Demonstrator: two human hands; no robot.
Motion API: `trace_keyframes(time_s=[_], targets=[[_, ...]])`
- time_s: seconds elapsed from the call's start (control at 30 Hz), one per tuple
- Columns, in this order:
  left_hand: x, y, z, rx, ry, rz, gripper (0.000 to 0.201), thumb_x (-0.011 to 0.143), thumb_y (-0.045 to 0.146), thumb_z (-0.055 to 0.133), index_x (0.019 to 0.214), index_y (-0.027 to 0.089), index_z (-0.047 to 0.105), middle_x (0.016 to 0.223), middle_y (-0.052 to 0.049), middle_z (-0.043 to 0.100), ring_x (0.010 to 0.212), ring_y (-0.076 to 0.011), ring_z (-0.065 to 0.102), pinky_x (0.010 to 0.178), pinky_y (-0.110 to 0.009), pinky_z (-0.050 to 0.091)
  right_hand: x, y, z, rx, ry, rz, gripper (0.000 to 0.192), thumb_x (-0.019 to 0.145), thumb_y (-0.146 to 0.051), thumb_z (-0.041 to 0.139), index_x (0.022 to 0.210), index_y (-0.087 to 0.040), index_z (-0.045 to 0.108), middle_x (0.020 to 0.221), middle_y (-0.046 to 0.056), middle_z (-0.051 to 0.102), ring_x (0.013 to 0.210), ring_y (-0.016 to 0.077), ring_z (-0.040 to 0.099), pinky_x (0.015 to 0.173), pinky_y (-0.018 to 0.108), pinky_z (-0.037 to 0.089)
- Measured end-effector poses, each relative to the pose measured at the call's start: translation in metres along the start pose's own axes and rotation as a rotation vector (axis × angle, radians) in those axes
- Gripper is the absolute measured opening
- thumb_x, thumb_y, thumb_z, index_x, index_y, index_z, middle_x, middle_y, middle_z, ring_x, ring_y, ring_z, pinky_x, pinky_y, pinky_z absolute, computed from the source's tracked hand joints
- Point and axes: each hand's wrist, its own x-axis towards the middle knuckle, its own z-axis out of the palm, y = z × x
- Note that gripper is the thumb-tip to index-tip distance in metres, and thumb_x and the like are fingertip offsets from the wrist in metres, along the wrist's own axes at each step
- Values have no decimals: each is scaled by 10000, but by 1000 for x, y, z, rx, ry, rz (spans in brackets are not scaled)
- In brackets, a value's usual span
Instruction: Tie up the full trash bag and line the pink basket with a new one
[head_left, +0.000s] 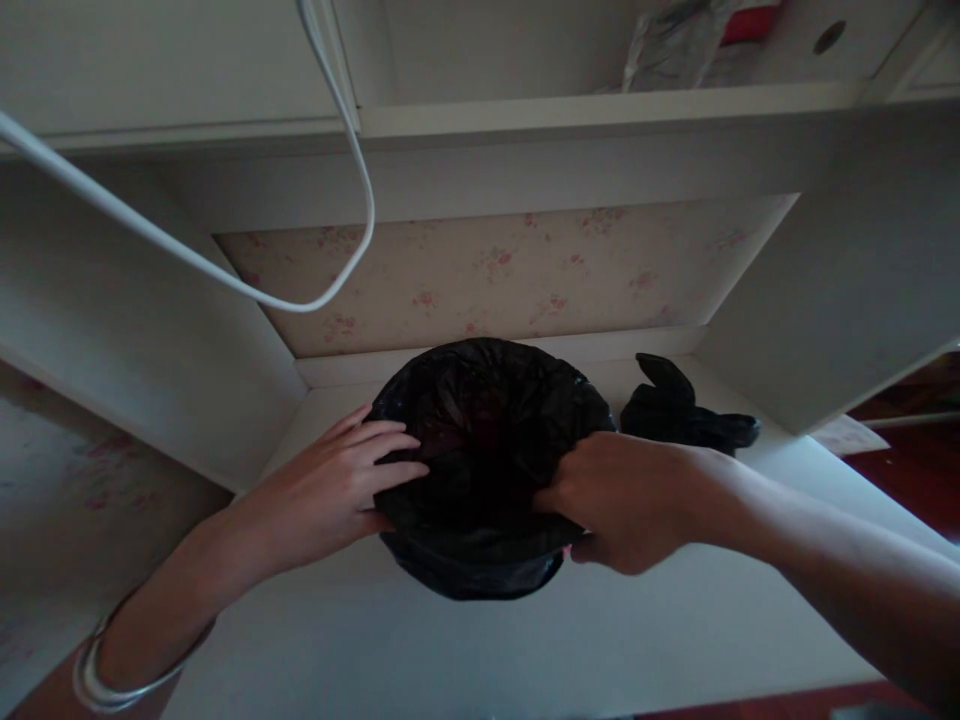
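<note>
A round trash bin lined with a black garbage bag [480,560] stands on the white surface, its mouth facing up toward me. The bag is folded over the rim and its inside is dark. My left hand [360,480] grips the left side of the rim, fingers over the edge and thumb outside. At the right side, my right hand [622,495] is closed on the bag-covered rim, with its fingertips inside the mouth. Just beyond my right hand lies a knotted black plastic bag [679,410].
A white cable [270,300] hangs in a loop at upper left. White panels [825,260] enclose the space on both sides, with flowered wallpaper [525,270] behind. Overhead, a shelf edge [600,110] runs across, with a clear plastic package [675,45] above it.
</note>
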Motion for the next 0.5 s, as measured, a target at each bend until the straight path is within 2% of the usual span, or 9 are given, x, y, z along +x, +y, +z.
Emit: trace_keyframes(time_s=[0.1, 0.17, 0.23, 0.33, 0.4, 0.43, 0.47, 0.5], targets=[[6, 41, -4, -8, 87, 3, 722, 839, 627, 767, 1452, 286, 598, 1386, -82, 715, 1280, -298, 661, 1164, -514, 454, 8, -12, -2, -50, 7, -47, 381, 952, -438, 627, 1037, -125, 826, 869, 187, 809, 753, 328, 780, 574, 345, 426], [15, 72, 3, -6, 238, 15, 651, 917, 639, 666, 1406, 211, 622, 1264, -88, 770, 1125, -276, 733, 1042, -468, 549, 14, -23, -1, -20, 56, -94, 419, 992, -452, 571, 997, -124, 831, 835, 179, 804, 723, 310, 776, 546, 336, 383], [26, 96, 17, -6, 392, -25, 450, 1025, 544, 551, 1202, 158, 702, 1055, -73, 811, 923, -240, 767, 824, -404, 598, 18, -33, -2, 10, 83, -119, 415, 999, -425, 558, 934, -120, 831, 799, 170, 797, 710, 302, 770, 534, 338, 364], [35, 110, 38, 62, 524, -127, 544, 1067, 577, 388, 924, 162, 711, 743, -55, 755, 639, -223, 705, 590, -405, 513, 17, -40, -3, 86, 75, -118, 351, 974, -391, 600, 906, -128, 822, 796, 142, 796, 748, 301, 771, 566, 340, 411], [34, 106, 46, 124, 585, -143, 585, 1087, 538, 322, 749, 196, 655, 597, -34, 658, 532, -210, 622, 538, -408, 441, 13, -34, -3, 147, 91, -167, 352, 914, -419, 706, 1100, -133, 796, 967, 139, 816, 904, 312, 777, 705, 355, 505], [32, 101, 48, 141, 609, -123, 592, 1095, 501, 302, 683, 212, 613, 553, -24, 610, 504, -201, 582, 527, -405, 412, 11, -28, -1, 158, 109, -215, 478, 867, -429, 769, 1245, -137, 747, 1123, 153, 802, 1052, 330, 755, 847, 390, 531], [29, 95, 48, 144, 620, -87, 594, 1099, 463, 290, 635, 224, 572, 525, -17, 570, 488, -191, 544, 520, -399, 387, 9, -21, 0, 151, 131, -264, 659, 816, -429, 826, 1386, -142, 664, 1297, 174, 746, 1218, 353, 690, 1012, 448, 497], [25, 87, 48, 131, 617, -43, 591, 1101, 427, 285, 607, 229, 541, 510, -12, 541, 478, -181, 511, 516, -392, 366, 7, -13, 2, 132, 149, -298, 822, 773, -419, 868, 1492, -150, 573, 1448, 193, 654, 1365, 377, 589, 1148, 519, 402]])
